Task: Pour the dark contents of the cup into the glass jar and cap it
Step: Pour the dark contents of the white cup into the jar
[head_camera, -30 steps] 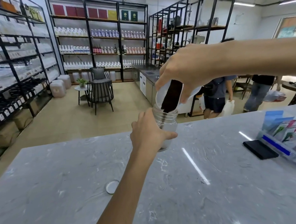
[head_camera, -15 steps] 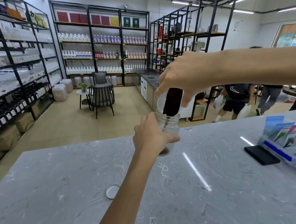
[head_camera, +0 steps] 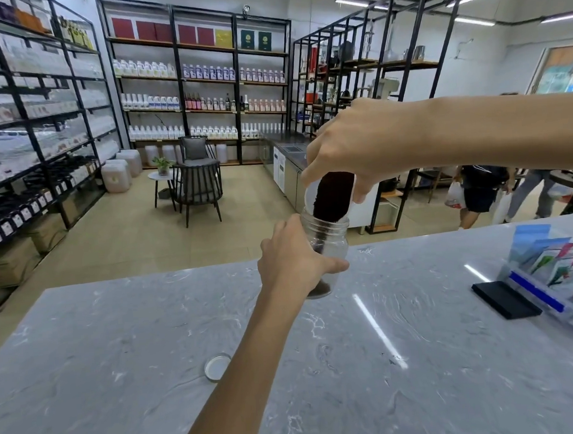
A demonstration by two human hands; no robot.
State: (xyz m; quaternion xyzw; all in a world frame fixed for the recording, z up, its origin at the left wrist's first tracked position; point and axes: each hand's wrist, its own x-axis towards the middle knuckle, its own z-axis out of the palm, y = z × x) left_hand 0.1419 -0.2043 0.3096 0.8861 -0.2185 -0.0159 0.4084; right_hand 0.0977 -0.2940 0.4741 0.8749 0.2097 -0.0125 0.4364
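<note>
head view: right hand [head_camera: 367, 146] has its fingers clamped on the tipped cup [head_camera: 314, 195], dark grounds falling into the glass jar [head_camera: 329, 244], which the left hand [head_camera: 290, 259] grips round its middle on the worktop [head_camera: 418, 359]. glass looks slippery and breakable; lid [head_camera: 217, 366] lies apart.

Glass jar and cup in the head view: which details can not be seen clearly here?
- Glass jar: the left hand wraps its side, hiding most of the fill level; only dark grounds at the bottom show.
- Cup: the right hand covers it, so what remains inside cannot be judged.
- Lid: partly behind the left forearm.
- Shelf bottles: labels too small to read.
</note>
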